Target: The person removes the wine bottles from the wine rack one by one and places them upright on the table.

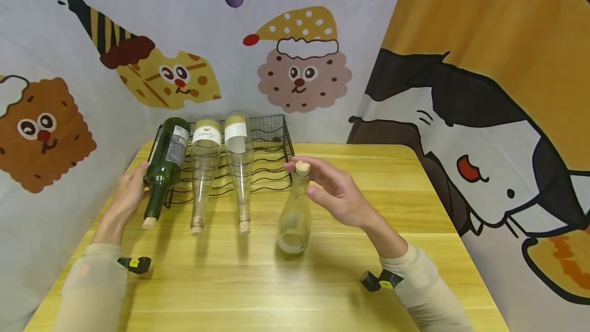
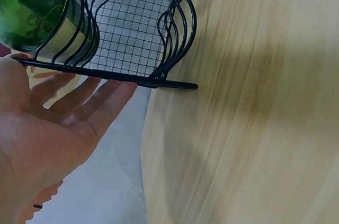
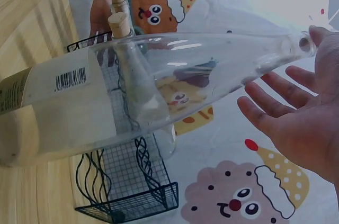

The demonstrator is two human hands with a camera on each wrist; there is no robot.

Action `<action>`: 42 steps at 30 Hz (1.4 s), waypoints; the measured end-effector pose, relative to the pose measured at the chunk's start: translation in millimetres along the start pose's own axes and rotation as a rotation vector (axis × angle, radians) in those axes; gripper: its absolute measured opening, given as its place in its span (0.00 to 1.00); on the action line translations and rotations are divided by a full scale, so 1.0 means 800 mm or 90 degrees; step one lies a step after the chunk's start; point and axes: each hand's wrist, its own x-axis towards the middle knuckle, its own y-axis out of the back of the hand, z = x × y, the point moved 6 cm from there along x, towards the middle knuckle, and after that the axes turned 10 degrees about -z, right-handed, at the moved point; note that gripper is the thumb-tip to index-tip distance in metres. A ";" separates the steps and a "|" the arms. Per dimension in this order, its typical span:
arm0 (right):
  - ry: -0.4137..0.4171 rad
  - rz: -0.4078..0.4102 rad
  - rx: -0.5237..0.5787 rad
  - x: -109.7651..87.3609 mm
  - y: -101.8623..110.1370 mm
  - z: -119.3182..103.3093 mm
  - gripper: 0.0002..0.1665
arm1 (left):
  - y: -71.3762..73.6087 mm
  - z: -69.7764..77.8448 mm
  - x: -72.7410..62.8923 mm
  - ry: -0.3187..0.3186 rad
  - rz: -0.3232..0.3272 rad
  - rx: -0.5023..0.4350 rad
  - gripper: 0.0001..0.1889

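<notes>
An upright clear glass bottle (image 1: 295, 224) with a cork (image 1: 302, 168) stands on the table in front of the black wire rack (image 1: 272, 160). My right hand (image 1: 338, 193) is at its neck, thumb on the near side and fingers behind. In the right wrist view those fingers spread loosely, with the thumb right at the mouth of the clear bottle (image 3: 201, 75). My left hand (image 2: 53, 123) touches the rack's end bar with extended fingers, beside a green wine bottle (image 1: 161, 168) lying in the rack. Two clear bottles (image 1: 205, 168) lie alongside, corks toward me.
The rack's wavy wires and mesh back stand near the far edge of the wooden table (image 1: 221, 286). Its right part has bare wavy slots. A patterned cloth (image 1: 198, 4) hangs behind and around the table. Small black cameras (image 1: 382, 281) sit on both wrists.
</notes>
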 end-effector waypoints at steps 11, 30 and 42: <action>-0.006 0.005 -0.039 0.002 -0.002 -0.005 0.20 | 0.002 -0.001 0.001 0.021 0.009 0.014 0.19; 0.024 0.016 -0.019 0.006 -0.005 -0.007 0.16 | 0.001 0.001 0.000 0.051 0.005 -0.001 0.21; 0.050 0.022 -0.052 0.008 -0.008 -0.008 0.14 | 0.001 -0.001 0.000 0.050 0.013 -0.019 0.20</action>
